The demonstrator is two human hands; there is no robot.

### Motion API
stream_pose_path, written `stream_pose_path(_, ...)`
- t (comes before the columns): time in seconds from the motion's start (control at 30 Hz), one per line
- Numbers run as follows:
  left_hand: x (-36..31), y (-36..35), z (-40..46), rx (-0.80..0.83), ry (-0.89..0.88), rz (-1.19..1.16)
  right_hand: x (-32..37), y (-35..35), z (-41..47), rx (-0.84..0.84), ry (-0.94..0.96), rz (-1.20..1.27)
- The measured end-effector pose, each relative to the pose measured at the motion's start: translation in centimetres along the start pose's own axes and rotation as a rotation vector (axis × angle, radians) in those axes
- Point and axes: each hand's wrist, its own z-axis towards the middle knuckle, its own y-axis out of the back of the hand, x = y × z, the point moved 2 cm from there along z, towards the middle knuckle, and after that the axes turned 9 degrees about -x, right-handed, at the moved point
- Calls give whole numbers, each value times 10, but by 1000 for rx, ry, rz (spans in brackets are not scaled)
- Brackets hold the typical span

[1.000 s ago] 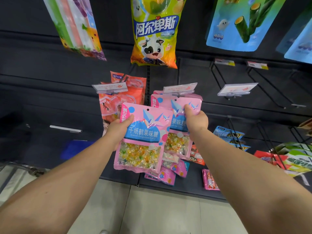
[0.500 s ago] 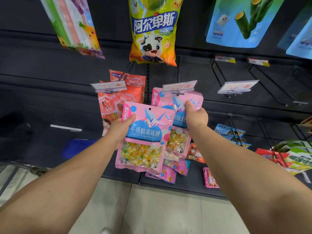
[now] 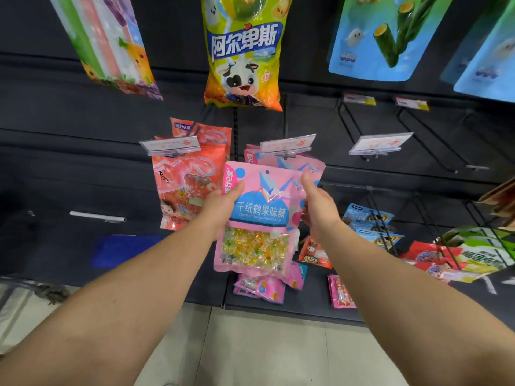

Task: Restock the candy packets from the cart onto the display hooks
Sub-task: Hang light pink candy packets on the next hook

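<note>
- Two hands of mine are up at the pink candy packet (image 3: 257, 215), which sits just below the middle price tag (image 3: 287, 144).
- Left hand (image 3: 220, 208) grips the packet's left edge, thumb curled over its front; the other fingers are hidden behind it.
- Right hand (image 3: 317, 207) is at the packet's right edge, thumb raised, fingers loosely curled; I cannot tell whether they pinch it.
- More pink packets (image 3: 309, 162) hang behind it, under that tag.

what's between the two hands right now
In the head view, the pink candy packet spans the gap: the left hand grips its left edge, and the right hand holds its right edge.
</note>
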Motion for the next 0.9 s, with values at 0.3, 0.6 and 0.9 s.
stream_pose_path(0.3, -24, -35, 9, -19, 64, 60, 26, 0, 11, -124, 83, -106)
stream_pose_path(0.6, -30, -43, 15, -35, 97, 90, 23, -1, 23, -175, 86, -109)
stream_pose_path(0.9, -23, -46, 27, -260, -30, 261, 17, 1, 31, -333, 171, -182)
